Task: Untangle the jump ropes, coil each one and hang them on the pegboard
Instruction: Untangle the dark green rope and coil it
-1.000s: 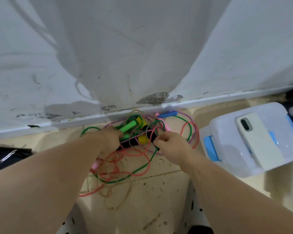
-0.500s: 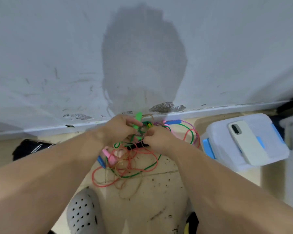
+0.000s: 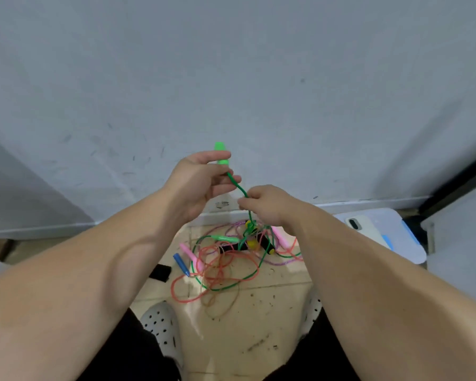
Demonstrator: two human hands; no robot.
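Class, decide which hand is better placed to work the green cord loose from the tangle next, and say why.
Right, probably. The right hand pinches the green cord nearest the tangle on the floor; the left hand holds the green handle higher, farther from it.

Both arms are bare. The left forearm and right forearm come in from the bottom corners and angle toward each other. The left hand is the higher one, thumb on top and fingers curled round a green handle. The right hand sits just below and beside it, knuckles up, fingertips pinching the green rope hanging off that handle.
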